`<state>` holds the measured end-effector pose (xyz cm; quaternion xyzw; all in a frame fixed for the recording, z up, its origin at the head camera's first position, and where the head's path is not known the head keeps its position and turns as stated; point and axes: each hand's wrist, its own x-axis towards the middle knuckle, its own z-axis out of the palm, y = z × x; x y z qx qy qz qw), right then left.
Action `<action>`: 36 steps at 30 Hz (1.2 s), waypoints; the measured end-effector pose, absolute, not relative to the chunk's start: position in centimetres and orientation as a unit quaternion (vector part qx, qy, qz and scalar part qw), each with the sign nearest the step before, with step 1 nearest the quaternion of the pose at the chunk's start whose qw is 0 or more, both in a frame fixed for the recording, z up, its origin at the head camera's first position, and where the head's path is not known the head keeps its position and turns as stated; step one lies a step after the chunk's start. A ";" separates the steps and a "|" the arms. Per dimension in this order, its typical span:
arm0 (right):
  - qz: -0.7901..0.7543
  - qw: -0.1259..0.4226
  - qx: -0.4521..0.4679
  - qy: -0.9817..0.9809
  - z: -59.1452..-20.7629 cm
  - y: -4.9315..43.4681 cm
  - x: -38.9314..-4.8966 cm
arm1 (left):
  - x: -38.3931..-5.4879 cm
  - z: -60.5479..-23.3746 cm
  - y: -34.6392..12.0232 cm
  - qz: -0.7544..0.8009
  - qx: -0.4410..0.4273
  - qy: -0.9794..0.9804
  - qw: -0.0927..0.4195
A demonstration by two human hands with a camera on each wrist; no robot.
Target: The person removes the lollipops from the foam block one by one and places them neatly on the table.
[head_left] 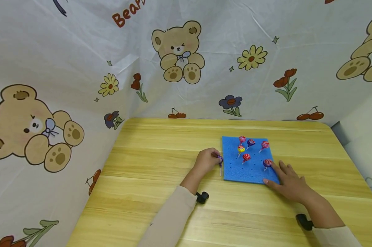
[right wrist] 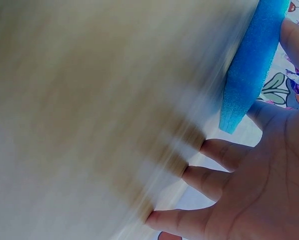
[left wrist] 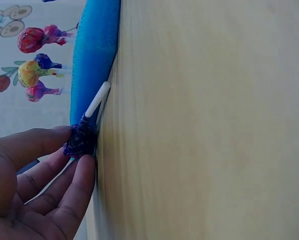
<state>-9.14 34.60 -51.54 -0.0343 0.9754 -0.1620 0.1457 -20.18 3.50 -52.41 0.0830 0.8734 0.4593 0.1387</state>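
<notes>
Beside the foam, a lollipop pinched in the left hand

Nearest are two pale sleeves, a black camera at each wrist; beyond them, over the table, the right hand lies wide, fingers spread, thumb and forefinger at the foam's near right corner; the left hand is narrow, thumb and fingertips round the lollipop's purple head, just outside the foam's left edge, its white stick pointing back toward the person; whether the stick touches the table I cannot tell. The lollipop should be light, with a hard head, a slick wrapper and a thin, fairly stiff stick; the neck, where wrapper meets stick, looks the surest hold; the foam seems light and soft, easily nudged or dented. Farther off, six more lollipops stand in the foam; a bear-print curtain hangs behind.
</notes>
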 end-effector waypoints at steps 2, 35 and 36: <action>-0.163 0.145 -0.035 0.975 -51.5 34.6 -9.1 | -20.2 -52.4 3.5 0.459 0.082 0.874 0.139; -0.144 0.145 -0.041 0.978 -51.3 34.7 -9.2 | -19.4 -50.6 2.5 0.478 0.148 0.862 0.079; -0.141 0.145 -0.042 0.978 -51.3 34.7 -9.3 | -19.4 -50.6 2.6 0.480 0.153 0.861 0.076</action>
